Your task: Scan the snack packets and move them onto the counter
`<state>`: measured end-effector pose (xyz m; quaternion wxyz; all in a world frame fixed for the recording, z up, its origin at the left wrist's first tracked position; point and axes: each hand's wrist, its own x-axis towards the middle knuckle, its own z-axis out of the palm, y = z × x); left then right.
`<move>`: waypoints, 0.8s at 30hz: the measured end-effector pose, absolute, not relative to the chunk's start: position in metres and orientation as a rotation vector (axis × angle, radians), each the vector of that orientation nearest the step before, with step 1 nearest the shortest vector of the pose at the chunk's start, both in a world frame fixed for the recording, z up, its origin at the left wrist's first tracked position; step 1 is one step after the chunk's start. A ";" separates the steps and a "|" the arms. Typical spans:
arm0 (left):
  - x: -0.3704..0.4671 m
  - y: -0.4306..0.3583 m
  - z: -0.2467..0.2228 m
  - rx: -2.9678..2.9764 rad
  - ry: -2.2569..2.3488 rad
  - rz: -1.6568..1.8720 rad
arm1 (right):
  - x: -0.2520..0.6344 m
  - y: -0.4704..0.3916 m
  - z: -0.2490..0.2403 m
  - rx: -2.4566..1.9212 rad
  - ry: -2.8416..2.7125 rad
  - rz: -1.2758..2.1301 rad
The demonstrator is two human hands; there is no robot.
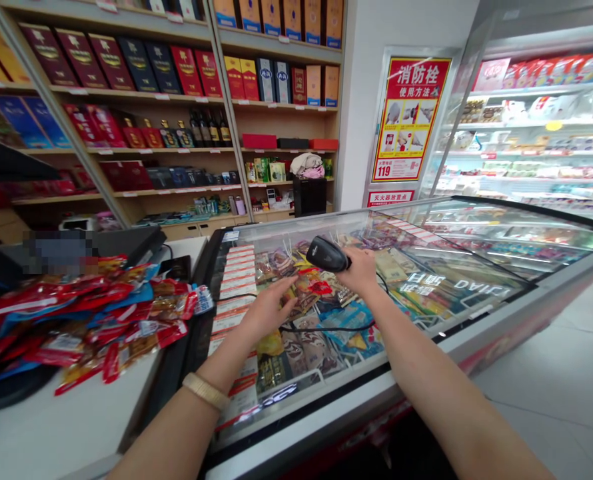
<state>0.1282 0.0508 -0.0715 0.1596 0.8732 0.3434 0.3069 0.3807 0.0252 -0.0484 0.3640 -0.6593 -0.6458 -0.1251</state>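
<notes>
R. hand [362, 270] wrapped firmly round scanner [327, 255], its head projecting L. of fingers; L. hand [270, 307] nearby, fingers approx. half spread, nothing held, above freezer [469, 342].

Left hand [269, 308] loosely curled, right hand [361, 272] clenched

White counter [91, 420] and glass-topped chest freezer [526, 312], standing side by side in the shop.
From here I see a loose heap of red and blue snack packets [136, 330] spread over the counter, some right at its freezer-side edge; across the freezer's glass top [476, 233] trails a black cable [326, 329], and whether the label strip [239, 273] lies on or under the glass I can't tell; behind, wooden shelves [126, 95] bear boxes [201, 70] and dark bottles [209, 128].
</notes>
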 end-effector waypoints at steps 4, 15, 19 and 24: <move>0.099 0.057 -0.061 2.563 1.192 0.926 | 0.379 0.027 -0.052 -1.686 -1.693 -0.324; -0.002 0.039 -0.006 2.194 2.494 0.241 | 0.373 0.028 -0.054 -1.691 -1.740 -0.262; -0.001 0.037 -0.004 2.209 2.518 0.128 | 0.372 0.028 -0.054 -1.694 -1.736 -0.277; 0.001 0.038 -0.003 2.159 2.446 0.247 | 0.371 0.029 -0.055 -1.659 -1.743 -0.247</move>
